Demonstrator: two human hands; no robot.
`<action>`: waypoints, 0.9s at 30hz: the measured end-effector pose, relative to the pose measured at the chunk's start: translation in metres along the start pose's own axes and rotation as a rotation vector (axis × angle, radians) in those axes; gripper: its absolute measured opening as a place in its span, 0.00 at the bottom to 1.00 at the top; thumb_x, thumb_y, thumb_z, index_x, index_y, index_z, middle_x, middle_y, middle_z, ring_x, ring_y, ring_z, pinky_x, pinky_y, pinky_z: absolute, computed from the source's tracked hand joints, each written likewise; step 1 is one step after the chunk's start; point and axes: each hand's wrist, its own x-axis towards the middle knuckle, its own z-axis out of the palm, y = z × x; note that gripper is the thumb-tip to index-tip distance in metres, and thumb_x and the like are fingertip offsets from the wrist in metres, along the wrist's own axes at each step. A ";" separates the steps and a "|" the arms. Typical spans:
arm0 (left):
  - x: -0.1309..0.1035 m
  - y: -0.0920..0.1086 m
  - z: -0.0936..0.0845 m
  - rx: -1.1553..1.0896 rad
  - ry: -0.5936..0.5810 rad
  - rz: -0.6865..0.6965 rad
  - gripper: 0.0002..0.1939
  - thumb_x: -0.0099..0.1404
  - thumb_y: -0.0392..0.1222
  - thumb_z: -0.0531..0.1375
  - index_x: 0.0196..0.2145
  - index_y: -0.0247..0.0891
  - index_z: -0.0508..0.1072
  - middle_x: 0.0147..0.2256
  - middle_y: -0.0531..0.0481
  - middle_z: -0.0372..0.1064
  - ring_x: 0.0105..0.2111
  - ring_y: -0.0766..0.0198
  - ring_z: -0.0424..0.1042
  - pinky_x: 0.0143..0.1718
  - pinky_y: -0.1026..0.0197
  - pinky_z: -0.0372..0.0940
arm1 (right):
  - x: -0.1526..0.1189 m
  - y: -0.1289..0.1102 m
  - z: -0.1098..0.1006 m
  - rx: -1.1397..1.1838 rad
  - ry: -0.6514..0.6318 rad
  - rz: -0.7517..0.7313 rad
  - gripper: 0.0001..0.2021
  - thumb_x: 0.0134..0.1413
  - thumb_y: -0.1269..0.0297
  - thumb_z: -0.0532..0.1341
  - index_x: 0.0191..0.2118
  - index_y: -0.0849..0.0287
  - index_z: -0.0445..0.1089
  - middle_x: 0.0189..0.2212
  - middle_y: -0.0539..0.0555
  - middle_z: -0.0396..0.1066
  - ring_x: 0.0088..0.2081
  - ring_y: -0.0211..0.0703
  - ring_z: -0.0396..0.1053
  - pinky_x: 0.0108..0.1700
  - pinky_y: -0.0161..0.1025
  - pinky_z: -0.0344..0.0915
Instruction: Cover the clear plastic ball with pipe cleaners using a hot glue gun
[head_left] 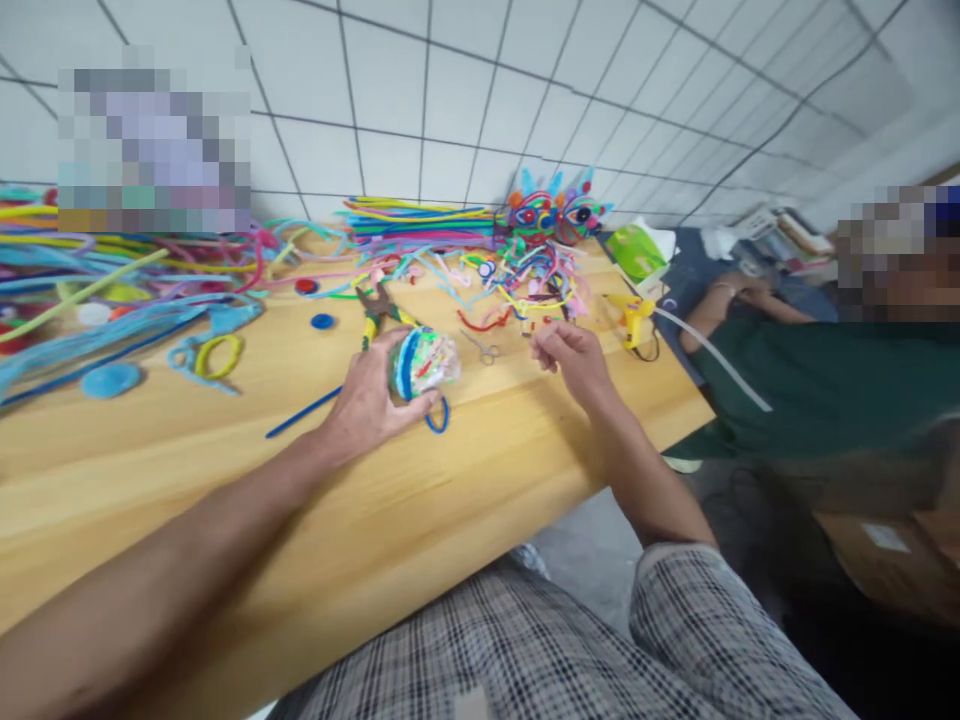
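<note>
My left hand [366,402] is wrapped round a small roundish craft piece [435,362], banded in blue and green with a pale, many-coloured side facing right. A blue pipe cleaner [304,412] lies by that hand, and a blue loop [438,416] shows just below the piece. Over the table to the right, my right hand [571,358] has its fingers curled together; anything in them is too small to make out. Small scissors [487,350] lie between my hands. Green-and-yellow pliers [381,308] rest behind the left hand.
Pipe cleaners [427,222] lie bundled along the wall, with more heaped at the left. Two colourful pipe-cleaner figures [555,212] stand at the back. A yellow glue gun [637,322] with a white stick sits near the right edge. Another person in dark green [817,385] is at right.
</note>
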 end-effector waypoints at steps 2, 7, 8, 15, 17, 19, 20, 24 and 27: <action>0.002 0.000 0.001 0.007 -0.009 0.016 0.46 0.63 0.51 0.78 0.73 0.47 0.64 0.66 0.35 0.75 0.65 0.29 0.79 0.64 0.21 0.78 | -0.005 0.021 -0.032 -0.123 0.278 0.114 0.19 0.60 0.45 0.70 0.28 0.55 0.74 0.23 0.46 0.70 0.26 0.37 0.64 0.33 0.37 0.66; 0.005 0.002 0.004 0.009 -0.022 -0.041 0.53 0.54 0.50 0.83 0.72 0.47 0.66 0.66 0.36 0.75 0.68 0.26 0.76 0.66 0.18 0.75 | -0.007 0.069 -0.108 -0.338 0.755 0.272 0.10 0.56 0.58 0.68 0.32 0.52 0.66 0.30 0.46 0.69 0.36 0.44 0.69 0.50 0.47 0.72; 0.005 0.002 0.004 0.011 -0.025 -0.061 0.52 0.54 0.50 0.83 0.71 0.47 0.66 0.66 0.36 0.75 0.67 0.27 0.76 0.66 0.18 0.75 | -0.003 0.075 -0.120 -0.362 0.789 0.290 0.11 0.54 0.60 0.69 0.34 0.51 0.65 0.33 0.47 0.70 0.39 0.45 0.70 0.55 0.49 0.72; 0.003 0.011 -0.003 0.053 -0.029 -0.101 0.52 0.57 0.51 0.82 0.72 0.43 0.64 0.67 0.36 0.75 0.68 0.32 0.77 0.70 0.26 0.74 | 0.045 0.097 -0.159 -0.612 0.604 0.474 0.16 0.62 0.50 0.71 0.31 0.49 0.68 0.32 0.53 0.72 0.43 0.52 0.70 0.55 0.54 0.69; 0.003 0.011 -0.004 0.058 -0.041 -0.100 0.51 0.57 0.49 0.82 0.72 0.41 0.65 0.67 0.35 0.75 0.68 0.31 0.77 0.69 0.27 0.74 | 0.056 0.097 -0.159 -0.654 0.556 0.497 0.20 0.61 0.51 0.72 0.26 0.48 0.63 0.27 0.52 0.68 0.41 0.53 0.69 0.53 0.56 0.67; 0.003 0.011 -0.003 0.059 -0.051 -0.096 0.52 0.57 0.48 0.82 0.72 0.42 0.64 0.68 0.34 0.74 0.69 0.32 0.76 0.69 0.29 0.74 | 0.062 0.095 -0.159 -0.691 0.536 0.492 0.22 0.59 0.54 0.73 0.23 0.46 0.60 0.24 0.50 0.64 0.40 0.56 0.69 0.51 0.58 0.66; 0.004 0.010 -0.001 0.063 -0.054 -0.093 0.53 0.57 0.48 0.82 0.73 0.43 0.63 0.69 0.34 0.73 0.70 0.33 0.75 0.69 0.30 0.73 | 0.064 0.093 -0.158 -0.703 0.537 0.473 0.22 0.57 0.55 0.73 0.23 0.45 0.58 0.23 0.49 0.62 0.40 0.57 0.70 0.51 0.58 0.66; 0.005 0.005 0.004 0.074 -0.059 -0.078 0.58 0.53 0.53 0.84 0.73 0.44 0.62 0.70 0.33 0.72 0.71 0.32 0.74 0.69 0.29 0.73 | 0.063 0.078 -0.151 -0.693 0.534 0.258 0.21 0.56 0.51 0.73 0.26 0.43 0.59 0.23 0.50 0.61 0.39 0.59 0.69 0.48 0.57 0.64; 0.005 0.003 0.006 0.063 -0.031 -0.083 0.58 0.53 0.54 0.85 0.73 0.46 0.63 0.69 0.34 0.73 0.70 0.33 0.75 0.68 0.30 0.74 | 0.053 0.057 -0.131 -0.628 0.453 0.086 0.14 0.57 0.47 0.72 0.33 0.46 0.69 0.27 0.53 0.69 0.37 0.55 0.68 0.44 0.53 0.64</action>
